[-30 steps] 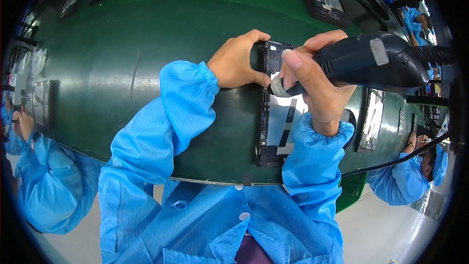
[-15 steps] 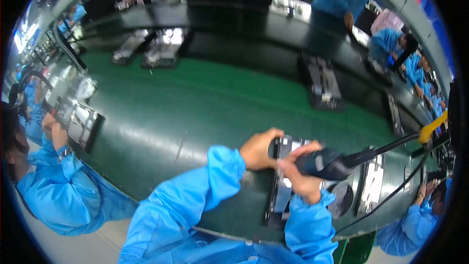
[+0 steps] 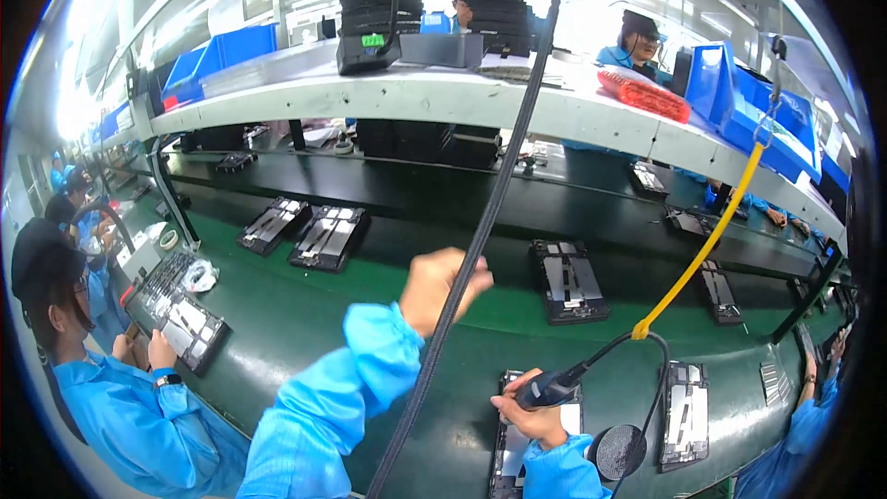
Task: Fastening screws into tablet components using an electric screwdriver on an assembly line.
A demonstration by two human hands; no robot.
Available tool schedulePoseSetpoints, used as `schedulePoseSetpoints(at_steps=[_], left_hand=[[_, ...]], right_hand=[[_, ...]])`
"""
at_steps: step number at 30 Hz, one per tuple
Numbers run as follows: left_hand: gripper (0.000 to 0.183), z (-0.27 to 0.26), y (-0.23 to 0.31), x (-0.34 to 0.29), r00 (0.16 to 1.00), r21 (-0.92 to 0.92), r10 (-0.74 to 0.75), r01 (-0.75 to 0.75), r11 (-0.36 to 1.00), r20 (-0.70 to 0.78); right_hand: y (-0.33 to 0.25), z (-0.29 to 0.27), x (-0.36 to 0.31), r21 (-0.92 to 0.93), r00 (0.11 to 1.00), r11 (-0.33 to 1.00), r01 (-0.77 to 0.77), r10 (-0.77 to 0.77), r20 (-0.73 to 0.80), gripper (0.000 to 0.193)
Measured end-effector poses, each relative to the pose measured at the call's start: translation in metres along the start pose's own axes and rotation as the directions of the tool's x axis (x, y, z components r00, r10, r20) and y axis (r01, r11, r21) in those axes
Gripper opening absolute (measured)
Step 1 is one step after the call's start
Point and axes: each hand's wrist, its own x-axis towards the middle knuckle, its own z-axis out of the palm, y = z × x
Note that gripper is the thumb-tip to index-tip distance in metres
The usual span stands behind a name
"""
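I see a small green label [image 3: 372, 40] stuck on the black stacked trays on the upper shelf. A red mesh package [image 3: 644, 94] lies further right on that shelf, beside blue bins. No screens or signs show.

bare hands [image 3: 443, 288] emerge from bright blue smock sleeves [image 3: 370, 370] with gathered elastic cuffs.

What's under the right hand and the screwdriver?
Under the right hand and electric screwdriver lies a dark flat device panel on the green belt. Only its left edge and a pale patch show; hand and sleeve cover the rest.
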Motion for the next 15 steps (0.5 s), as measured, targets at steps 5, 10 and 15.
schedulePoseSetpoints(at_steps=[5, 10, 15], left_hand=[[0.010, -0.050, 0.075, 0.127, 0.812, 0.372, 0.551, -0.459, 0.807, -0.192], [0.076, -0.050, 0.128, 0.219, 1.000, 0.706, 0.026, -0.030, 0.708, 0.016], [0.096, -0.046, 0.124, 0.257, 0.948, 0.780, -0.170, -0.113, 0.615, 0.271]], right_hand=[[0.000, -0.003, 0.001, -0.134, 1.000, 0.991, 0.000, 0.000, -0.004, 0.023], [0.000, 0.000, 0.001, 0.037, 0.998, 0.998, -0.052, 0.054, -0.038, 0.022], [0.014, -0.004, 0.001, -0.170, 0.990, 0.979, 0.115, -0.100, 0.098, 0.024]])
